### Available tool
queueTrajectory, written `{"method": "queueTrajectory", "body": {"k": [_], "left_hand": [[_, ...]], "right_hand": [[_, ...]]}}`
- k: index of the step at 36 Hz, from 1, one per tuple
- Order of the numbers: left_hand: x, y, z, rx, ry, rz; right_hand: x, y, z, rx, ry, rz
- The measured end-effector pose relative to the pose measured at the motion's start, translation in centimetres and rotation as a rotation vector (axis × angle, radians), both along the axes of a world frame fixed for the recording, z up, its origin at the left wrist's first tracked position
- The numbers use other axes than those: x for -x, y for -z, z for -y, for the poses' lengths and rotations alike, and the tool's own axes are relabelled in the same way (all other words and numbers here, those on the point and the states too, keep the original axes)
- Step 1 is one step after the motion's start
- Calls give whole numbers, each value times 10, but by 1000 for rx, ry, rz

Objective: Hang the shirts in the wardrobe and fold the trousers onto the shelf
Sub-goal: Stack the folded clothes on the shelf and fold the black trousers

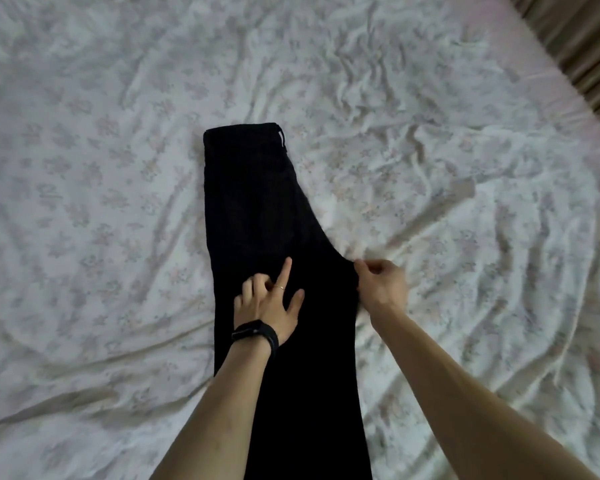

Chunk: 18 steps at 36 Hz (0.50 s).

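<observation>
The trousers (257, 202) lie lengthwise on the sheet (118, 168), with the waistband beyond my hands. My left hand (267, 303) rests on them, index finger straight and pressing, grasping nothing. My right hand (381, 285) pinches their right edge.

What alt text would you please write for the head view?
Black trousers lie folded lengthwise on a floral bedsheet, waistband farthest away. The left hand rests on them, forefinger extended; the right hand pinches their right edge.
</observation>
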State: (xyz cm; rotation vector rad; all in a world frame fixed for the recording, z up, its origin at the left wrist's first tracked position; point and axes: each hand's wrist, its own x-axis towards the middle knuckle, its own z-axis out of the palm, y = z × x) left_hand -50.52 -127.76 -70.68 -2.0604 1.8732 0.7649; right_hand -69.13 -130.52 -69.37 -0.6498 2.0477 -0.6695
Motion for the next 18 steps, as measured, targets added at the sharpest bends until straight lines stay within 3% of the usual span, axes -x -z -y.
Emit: {"method": "queueTrajectory", "body": {"k": [4, 7, 9, 11, 13, 18], "left_hand": [[-1, 2, -15, 239, 38, 65], [-7, 6, -40, 407, 84, 27], [-8, 9, -58, 426, 101, 50], [-13, 17, -76, 391, 94, 60], [-32, 27, -98, 357, 93, 79], [-90, 33, -127, 350, 48, 234]], "right_hand": [[-11, -4, -13, 132, -103, -202], [-36, -7, -48, 456, -451, -521], [-57, -2, -68, 603, -777, -580], [-63, 18, -81, 561, -1065, -635], [-47, 40, -83, 424, -1183, -798], [-27, 45, -77, 121, -1017, -959]]}}
